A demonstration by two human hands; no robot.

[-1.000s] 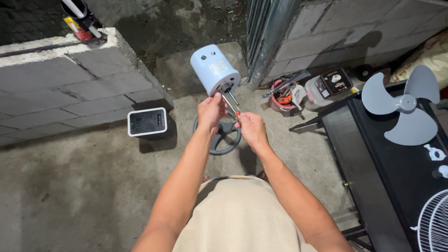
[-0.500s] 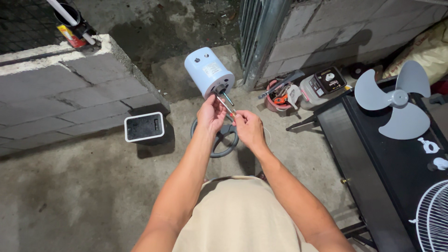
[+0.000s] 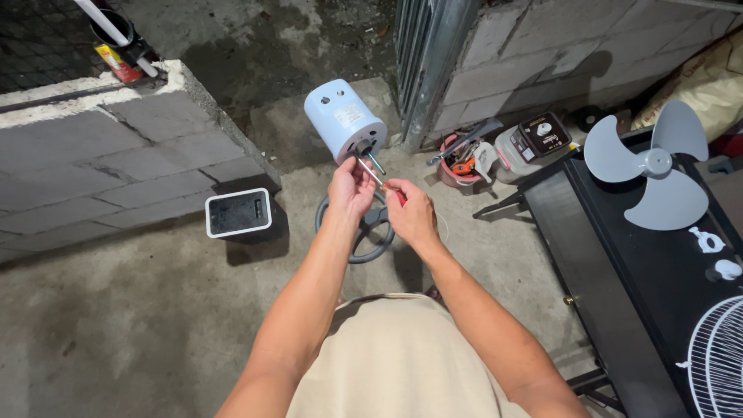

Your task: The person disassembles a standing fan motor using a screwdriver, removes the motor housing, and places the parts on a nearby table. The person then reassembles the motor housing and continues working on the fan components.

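Fan motor (image 3: 344, 120), pale blue, shaft pointing down toward the hands: left hand (image 3: 350, 188) is pinching beneath the shaft, right hand (image 3: 410, 215) is gripping a screwdriver (image 3: 373, 175) angled up to it.

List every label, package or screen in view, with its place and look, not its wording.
Label: pale rectangle on the light-blue motor housing above the hands.
Can: red and yellow, upper left behind the block wall.
Black label: rectangular, on a grey box-shaped device by the right wall.
No lit screen.
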